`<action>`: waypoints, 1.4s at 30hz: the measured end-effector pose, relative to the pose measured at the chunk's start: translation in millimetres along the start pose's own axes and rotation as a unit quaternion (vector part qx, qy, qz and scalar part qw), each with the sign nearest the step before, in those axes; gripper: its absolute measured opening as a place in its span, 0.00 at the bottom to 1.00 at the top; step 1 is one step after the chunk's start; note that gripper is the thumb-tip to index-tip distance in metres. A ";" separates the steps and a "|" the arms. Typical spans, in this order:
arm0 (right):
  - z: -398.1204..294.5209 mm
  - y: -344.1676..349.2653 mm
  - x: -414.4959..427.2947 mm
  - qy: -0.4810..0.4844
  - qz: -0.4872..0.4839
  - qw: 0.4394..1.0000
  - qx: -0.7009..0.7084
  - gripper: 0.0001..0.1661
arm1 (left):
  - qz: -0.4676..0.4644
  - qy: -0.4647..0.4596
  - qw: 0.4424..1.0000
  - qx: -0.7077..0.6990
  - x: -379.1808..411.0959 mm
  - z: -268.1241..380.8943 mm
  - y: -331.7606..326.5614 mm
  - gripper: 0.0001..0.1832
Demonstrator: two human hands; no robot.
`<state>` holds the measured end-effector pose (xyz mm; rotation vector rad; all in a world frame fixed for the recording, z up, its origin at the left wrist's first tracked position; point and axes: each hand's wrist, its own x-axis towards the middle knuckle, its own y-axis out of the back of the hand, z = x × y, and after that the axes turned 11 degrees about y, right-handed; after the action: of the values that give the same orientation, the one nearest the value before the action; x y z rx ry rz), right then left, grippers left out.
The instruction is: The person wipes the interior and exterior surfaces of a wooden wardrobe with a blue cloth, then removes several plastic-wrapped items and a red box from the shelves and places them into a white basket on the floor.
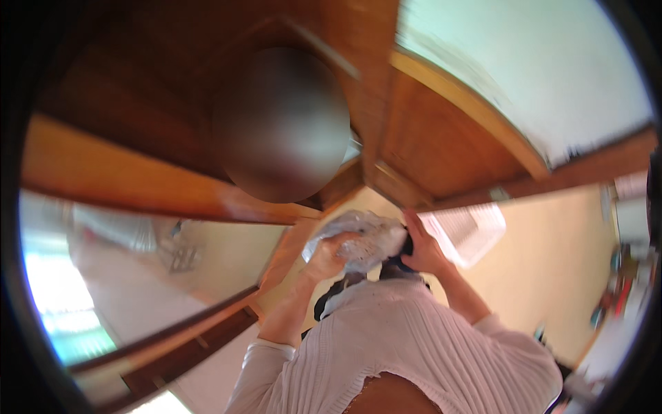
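Before my body, a crumpled clear plastic bag [370, 243] with pale contents hangs between my two hands. My left hand [331, 256] is closed around the bag's left side. At the bag's right end, my right hand [426, 248] curls around a dark object [407, 247], which is too hidden to name. What the bag holds cannot be told. A face or round shape blurred out covers part of the wooden furniture above the bag.
An open wooden cabinet door [455, 139] stands at the upper right. On the left is a wood-framed mirror [207, 279]. A white plastic basket [465, 230] sits on the floor beyond my right hand. Assorted items line the far right.
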<state>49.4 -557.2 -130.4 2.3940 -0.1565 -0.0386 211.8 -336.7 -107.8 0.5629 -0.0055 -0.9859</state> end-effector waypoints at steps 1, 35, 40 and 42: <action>-7.0 3.1 -6.1 0.006 -0.032 0.999 0.014 0.62 | -0.038 0.002 0.999 -0.007 0.1 -8.3 -5.7 0.27; 124.8 71.7 -144.8 -0.246 0.437 0.836 0.223 0.14 | -0.141 -0.127 0.982 0.008 127.3 -11.9 -188.1 0.29; 155.8 116.6 -126.4 -0.225 0.371 0.897 0.086 0.15 | 0.075 0.063 0.995 -0.029 107.3 -101.7 -112.7 0.14; 167.9 120.1 -117.8 -0.252 0.304 0.918 0.035 0.18 | 0.159 0.188 0.964 -0.098 92.1 -132.6 -89.1 0.11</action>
<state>-91.9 -743.2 -174.8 2.2526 -1.1477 -0.3631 227.3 -387.6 -284.3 0.5400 0.3284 -0.5481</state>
